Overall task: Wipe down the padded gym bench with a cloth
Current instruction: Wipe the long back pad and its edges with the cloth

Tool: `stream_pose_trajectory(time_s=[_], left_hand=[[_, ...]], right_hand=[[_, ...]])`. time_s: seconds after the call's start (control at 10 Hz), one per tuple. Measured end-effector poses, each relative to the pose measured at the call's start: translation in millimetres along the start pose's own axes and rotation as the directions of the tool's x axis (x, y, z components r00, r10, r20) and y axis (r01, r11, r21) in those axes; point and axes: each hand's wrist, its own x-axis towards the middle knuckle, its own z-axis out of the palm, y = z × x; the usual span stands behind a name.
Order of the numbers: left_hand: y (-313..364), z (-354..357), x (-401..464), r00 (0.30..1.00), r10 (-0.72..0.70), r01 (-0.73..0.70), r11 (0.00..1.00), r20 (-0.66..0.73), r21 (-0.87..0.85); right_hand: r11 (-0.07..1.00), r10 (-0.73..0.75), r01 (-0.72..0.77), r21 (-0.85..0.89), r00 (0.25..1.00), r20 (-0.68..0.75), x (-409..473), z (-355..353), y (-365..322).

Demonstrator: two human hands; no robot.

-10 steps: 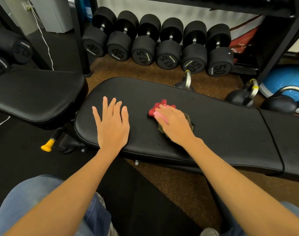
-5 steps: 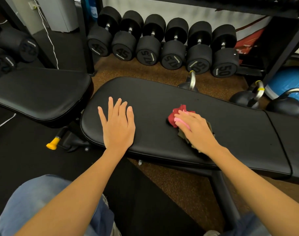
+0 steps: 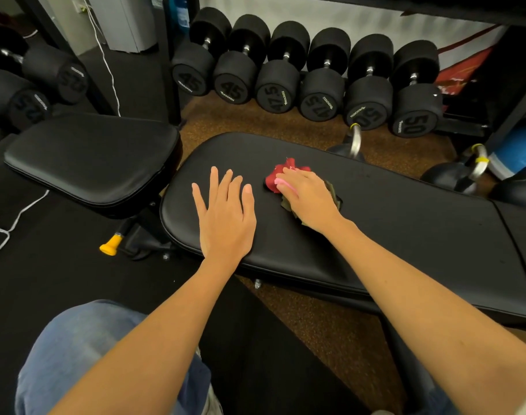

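Both hands rest on the bench (image 3: 390, 235): the left hand (image 3: 225, 217) lies flat and open near the rounded end of the pad, fingers spread, holding nothing, while the right hand (image 3: 308, 197) presses palm-down on the cloth (image 3: 275, 178), fingers curled loosely over it rather than clenched. The cloth sits on the pad just beside the left hand, toward the dumbbells (image 3: 303, 76), its bunched red part poking out past the fingertips and a darker, olive-looking part showing under the heel of the hand. It looks soft, light and limp, so it should bunch and slide easily; pinning it under a flat palm seems the better hold, since a pinch at one corner would likely let the rest trail or fold. The pad is a long black slab with rounded corners and a smooth, slightly glossy vinyl-like skin over what is presumably foam, so it should give a little under pressure and let the cloth glide. A seam divides it from another section farther from the left hand. Beyond the bench the dumbbells are matte black cylinders, and kettlebells (image 3: 453, 175) stand on the brown speckled floor (image 3: 255, 121).
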Motion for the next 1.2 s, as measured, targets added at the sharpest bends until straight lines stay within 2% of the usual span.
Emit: stream_pose_trajectory(time_s=[0.3, 0.4, 0.5, 0.6, 0.7, 0.8, 0.9, 1.0, 1.1, 1.2], left_hand=[[-1.1, -1.0, -3.5, 1.000, 0.009, -0.009, 1.000, -0.016, -0.007], [-0.6, -1.5, -3.3, 1.000, 0.009, -0.010, 0.999, -0.015, -0.031], [-0.5, -2.2, -7.1, 1.000, 0.011, -0.012, 0.998, -0.014, -0.057], [-1.5, -3.7, -11.1, 1.000, 0.007, -0.010, 0.995, -0.026, -0.099], [0.5, -4.2, -7.4, 0.999, 0.004, -0.010, 0.989, -0.043, -0.145], [-0.5, -4.3, -5.6, 0.999, 0.002, -0.010, 0.988, -0.052, -0.156], [-0.9, -4.3, -5.8, 0.998, -0.002, -0.007, 0.986, -0.056, -0.164], [1.3, -4.1, -4.1, 0.998, -0.008, -0.003, 0.983, -0.059, -0.183], [-0.1, -4.3, -4.3, 0.998, -0.015, 0.002, 0.982, -0.065, -0.190], [-2.5, -4.8, -5.4, 0.997, -0.017, 0.000, 0.977, -0.075, -0.214]], right_hand=[[0.966, -0.226, 0.216, 0.143, 0.973, 0.053, -40.5, 8.8, -26.5], [0.954, -0.248, 0.230, 0.193, 0.966, 0.073, -54.1, 2.9, -33.6], [0.937, -0.141, 0.101, 0.333, 0.985, 0.098, -70.3, -12.0, -39.0], [0.882, 0.098, -0.106, 0.459, 0.994, 0.040, -82.1, -28.4, -32.5], [0.859, 0.313, -0.225, 0.460, 0.942, -0.124, -83.9, -42.4, -9.8], [0.888, 0.390, -0.298, 0.351, 0.891, -0.232, -88.9, -39.0, 6.5], [0.956, 0.292, -0.282, 0.076, 0.915, -0.279, -89.7, -19.8, 5.8], [0.974, 0.219, -0.225, 0.010, 0.935, -0.279, -77.1, -13.4, -11.3], [0.996, 0.061, -0.078, -0.047, 0.957, -0.283, -70.1, -2.7, -35.3], [1.000, -0.028, 0.028, -0.002, 0.976, -0.215, -71.6, 7.6, -55.2]])
